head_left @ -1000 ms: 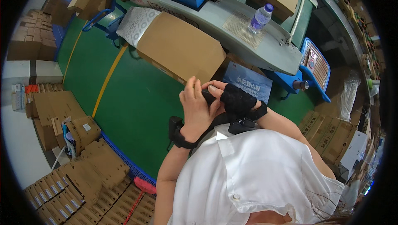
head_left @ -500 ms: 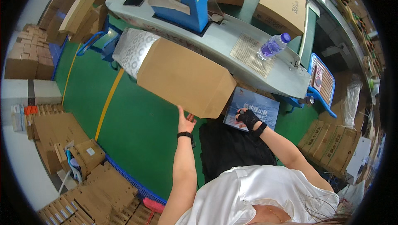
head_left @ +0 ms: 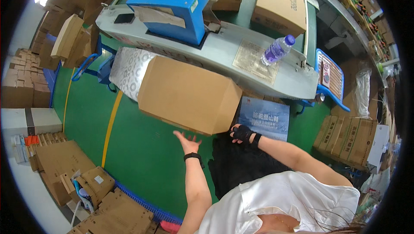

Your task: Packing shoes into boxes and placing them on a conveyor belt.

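A large plain brown cardboard box (head_left: 187, 94) lies in front of me, its top side facing up and its right end bevelled by creases. Just below its near edge is my left hand (head_left: 188, 143), palm up, fingers spread and holding nothing. My right hand (head_left: 242, 133), in a black fingerless glove, is by the box's near right corner with its fingers curled. Whether it touches the corner, or has something small in it, cannot be made out. Behind that hand lies a blue printed box (head_left: 267, 115), partly covered by my wrist.
A grey machine bench (head_left: 215, 57) with a blue housing (head_left: 174, 3) runs along the far side. On it stand a purple-capped bottle (head_left: 278, 50) and a phone (head_left: 124, 18). Silver ring-patterned sheeting (head_left: 129, 70) adjoins the box's left end. Stacked cartons (head_left: 345, 141) are at right.
My right hand has moved left, off the blue box to the brown box's near corner. My left hand has dropped away from the box's edge, fingers spreading. The view has shifted slightly.
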Motion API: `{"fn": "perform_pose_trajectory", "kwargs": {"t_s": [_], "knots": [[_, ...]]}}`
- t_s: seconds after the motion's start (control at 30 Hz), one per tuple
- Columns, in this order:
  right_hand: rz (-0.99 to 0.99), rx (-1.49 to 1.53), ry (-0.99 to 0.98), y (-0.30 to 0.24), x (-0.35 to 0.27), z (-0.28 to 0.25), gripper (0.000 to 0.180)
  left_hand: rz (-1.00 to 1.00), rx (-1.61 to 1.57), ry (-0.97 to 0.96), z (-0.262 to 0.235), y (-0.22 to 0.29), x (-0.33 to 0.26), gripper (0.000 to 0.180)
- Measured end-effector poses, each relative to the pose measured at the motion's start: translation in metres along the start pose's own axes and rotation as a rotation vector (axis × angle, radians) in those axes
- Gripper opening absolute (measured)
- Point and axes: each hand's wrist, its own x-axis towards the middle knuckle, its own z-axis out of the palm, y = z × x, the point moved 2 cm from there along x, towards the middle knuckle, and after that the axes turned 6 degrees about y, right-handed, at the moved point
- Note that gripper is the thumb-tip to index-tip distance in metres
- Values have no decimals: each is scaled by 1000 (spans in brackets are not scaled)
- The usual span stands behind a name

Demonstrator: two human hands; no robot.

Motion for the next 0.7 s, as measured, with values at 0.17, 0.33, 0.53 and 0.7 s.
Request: {"fn": "perform_pose_trajectory", "kwargs": {"t_s": [0.17,0.33,0.53,0.7], "knots": [[-82,515,-80,-4,24,20,39,-80,-158,-206,-20,-15,48,109],[90,646,-37,10,32,-21,45,5,-16,-209,-16,-16,28,82],[107,548,-207,-12,-7,17,38,280,-106,-394,10,23,-34,43],[-260,338,-737,-61,-19,69,30,583,-80,-519,78,75,-141,23]]}}
